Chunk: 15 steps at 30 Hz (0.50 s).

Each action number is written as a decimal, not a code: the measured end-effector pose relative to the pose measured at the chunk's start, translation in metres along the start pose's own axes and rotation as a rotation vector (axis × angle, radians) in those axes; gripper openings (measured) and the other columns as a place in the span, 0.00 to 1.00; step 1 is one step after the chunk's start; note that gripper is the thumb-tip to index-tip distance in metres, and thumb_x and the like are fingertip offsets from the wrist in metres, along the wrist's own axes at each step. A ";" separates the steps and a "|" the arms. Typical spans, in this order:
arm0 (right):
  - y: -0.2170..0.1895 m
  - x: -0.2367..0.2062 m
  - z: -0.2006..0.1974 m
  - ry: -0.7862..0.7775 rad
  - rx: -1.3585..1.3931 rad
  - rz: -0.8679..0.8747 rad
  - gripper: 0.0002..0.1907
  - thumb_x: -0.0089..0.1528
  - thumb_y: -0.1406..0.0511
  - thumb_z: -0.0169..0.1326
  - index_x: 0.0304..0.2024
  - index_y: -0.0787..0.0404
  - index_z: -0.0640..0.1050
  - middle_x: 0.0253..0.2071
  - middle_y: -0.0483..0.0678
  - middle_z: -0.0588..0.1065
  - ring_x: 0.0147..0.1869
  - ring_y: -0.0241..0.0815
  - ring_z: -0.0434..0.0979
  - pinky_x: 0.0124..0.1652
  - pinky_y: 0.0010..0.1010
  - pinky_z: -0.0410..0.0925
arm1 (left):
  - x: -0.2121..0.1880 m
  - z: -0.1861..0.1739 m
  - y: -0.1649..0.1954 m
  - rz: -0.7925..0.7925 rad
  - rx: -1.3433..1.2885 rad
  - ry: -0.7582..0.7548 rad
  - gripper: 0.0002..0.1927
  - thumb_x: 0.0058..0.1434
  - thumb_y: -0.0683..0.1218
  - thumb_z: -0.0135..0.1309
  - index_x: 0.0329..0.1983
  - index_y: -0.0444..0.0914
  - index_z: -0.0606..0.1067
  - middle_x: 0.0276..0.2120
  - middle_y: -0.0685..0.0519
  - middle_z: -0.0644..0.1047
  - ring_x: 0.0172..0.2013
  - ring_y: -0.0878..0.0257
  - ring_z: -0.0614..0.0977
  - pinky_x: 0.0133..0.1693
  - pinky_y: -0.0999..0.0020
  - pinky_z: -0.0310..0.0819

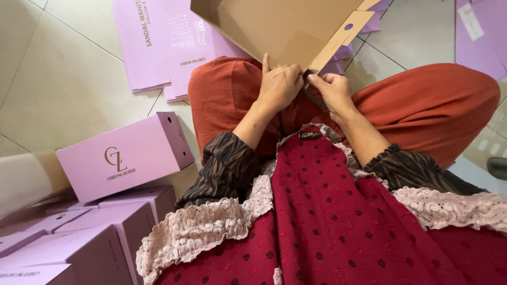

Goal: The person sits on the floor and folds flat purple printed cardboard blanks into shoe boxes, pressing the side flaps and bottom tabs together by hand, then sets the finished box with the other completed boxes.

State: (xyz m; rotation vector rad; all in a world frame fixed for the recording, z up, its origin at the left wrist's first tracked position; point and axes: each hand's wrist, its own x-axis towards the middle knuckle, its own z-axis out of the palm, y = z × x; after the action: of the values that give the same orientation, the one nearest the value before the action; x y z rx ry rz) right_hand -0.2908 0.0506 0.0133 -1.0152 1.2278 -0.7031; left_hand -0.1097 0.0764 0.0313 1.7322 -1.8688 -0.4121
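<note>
We sit on the pale tiled floor point(68, 79) with our knees in rust-orange trousers point(438, 105) spread wide, and the half-folded cardboard box point(274, 29) rests over our lap, at the far centre of the scene, its brown inside facing us. It is the largest loose piece, and it stands propped only on our knees and our grip; if either knee shifts, we judge that the open panel could tip away and drag the corner out of our fingers.

Far on the left lies a stack of flat lilac box blanks point(158, 47), part of it under the box we hold. A careless tug could slide these sheets or crease their edges. Near on the left, finished lilac boxes point(121, 158) are piled, the top one lying tilted on those below; a nudge from our left elbow could topple it.

Our left hand point(280, 87) is clenched over the near edge of the box, fingers curled down on the board. Our right hand point(332, 92) pinches the side flap point(338, 39), thumb and forefinger closed just where the flap meets the near edge. The two hands nearly touch at this corner. The risk here is a misfold: if we press while the flap sits off its crease, the board may buckle or tear at the small round hole point(348, 26) in the flap.
</note>
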 end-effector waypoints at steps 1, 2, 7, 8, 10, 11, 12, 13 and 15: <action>-0.001 0.000 0.001 0.002 0.017 0.007 0.10 0.65 0.62 0.62 0.34 0.62 0.80 0.31 0.43 0.79 0.31 0.30 0.74 0.34 0.21 0.68 | 0.000 0.001 -0.001 0.006 -0.011 0.030 0.07 0.60 0.47 0.53 0.32 0.40 0.77 0.29 0.49 0.81 0.37 0.50 0.83 0.66 0.31 0.46; -0.002 -0.001 0.002 0.004 0.034 0.013 0.09 0.64 0.62 0.62 0.34 0.62 0.81 0.31 0.43 0.79 0.31 0.30 0.75 0.34 0.21 0.68 | 0.001 0.001 -0.002 0.012 -0.023 0.061 0.07 0.61 0.48 0.53 0.32 0.40 0.77 0.29 0.49 0.81 0.36 0.50 0.83 0.66 0.32 0.46; -0.004 -0.001 0.006 -0.022 0.104 0.026 0.08 0.65 0.63 0.60 0.35 0.62 0.81 0.31 0.43 0.79 0.32 0.30 0.75 0.35 0.21 0.69 | 0.005 0.003 -0.004 -0.012 -0.064 0.140 0.09 0.63 0.50 0.55 0.32 0.39 0.76 0.28 0.49 0.81 0.34 0.50 0.83 0.67 0.36 0.48; -0.004 0.000 0.007 -0.021 0.107 0.031 0.08 0.65 0.64 0.60 0.35 0.62 0.81 0.31 0.43 0.79 0.32 0.30 0.75 0.35 0.21 0.69 | 0.006 0.003 -0.005 -0.033 -0.074 0.107 0.10 0.63 0.50 0.54 0.33 0.39 0.76 0.28 0.48 0.81 0.34 0.49 0.83 0.67 0.37 0.48; -0.003 0.002 0.007 -0.015 0.109 0.020 0.08 0.65 0.64 0.60 0.34 0.63 0.80 0.31 0.44 0.79 0.31 0.30 0.75 0.34 0.21 0.68 | 0.008 0.003 -0.005 -0.067 -0.089 0.064 0.10 0.64 0.50 0.54 0.33 0.39 0.77 0.28 0.47 0.81 0.35 0.49 0.83 0.66 0.38 0.49; -0.001 0.003 0.008 -0.012 0.110 0.003 0.08 0.65 0.64 0.60 0.34 0.63 0.80 0.30 0.44 0.79 0.31 0.30 0.75 0.34 0.21 0.68 | 0.008 0.003 -0.005 -0.082 -0.093 0.055 0.10 0.64 0.49 0.54 0.32 0.39 0.77 0.29 0.47 0.81 0.35 0.49 0.83 0.66 0.39 0.49; 0.000 0.005 0.009 -0.010 0.110 -0.014 0.08 0.64 0.65 0.60 0.33 0.63 0.79 0.30 0.44 0.79 0.31 0.30 0.75 0.33 0.21 0.68 | 0.009 0.003 -0.006 -0.098 -0.097 0.047 0.09 0.64 0.49 0.53 0.32 0.39 0.77 0.29 0.47 0.81 0.35 0.49 0.83 0.66 0.40 0.50; 0.002 0.006 0.009 -0.001 0.115 -0.011 0.07 0.64 0.65 0.60 0.32 0.62 0.79 0.30 0.44 0.79 0.30 0.30 0.74 0.32 0.21 0.68 | 0.009 0.004 -0.005 -0.115 -0.099 0.046 0.09 0.63 0.49 0.53 0.31 0.39 0.77 0.29 0.47 0.81 0.35 0.49 0.83 0.66 0.41 0.51; 0.006 0.007 0.010 0.016 0.127 -0.005 0.07 0.63 0.66 0.61 0.30 0.61 0.79 0.29 0.44 0.79 0.28 0.29 0.74 0.30 0.21 0.68 | 0.009 0.004 -0.005 -0.150 -0.104 0.044 0.09 0.62 0.48 0.53 0.30 0.39 0.78 0.29 0.47 0.81 0.36 0.49 0.83 0.65 0.44 0.53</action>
State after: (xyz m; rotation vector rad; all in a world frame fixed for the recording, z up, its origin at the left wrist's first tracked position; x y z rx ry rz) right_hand -0.2796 0.0490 0.0050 -0.9090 1.1794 -0.7847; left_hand -0.1083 0.0668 0.0266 1.8029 -1.6626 -0.5150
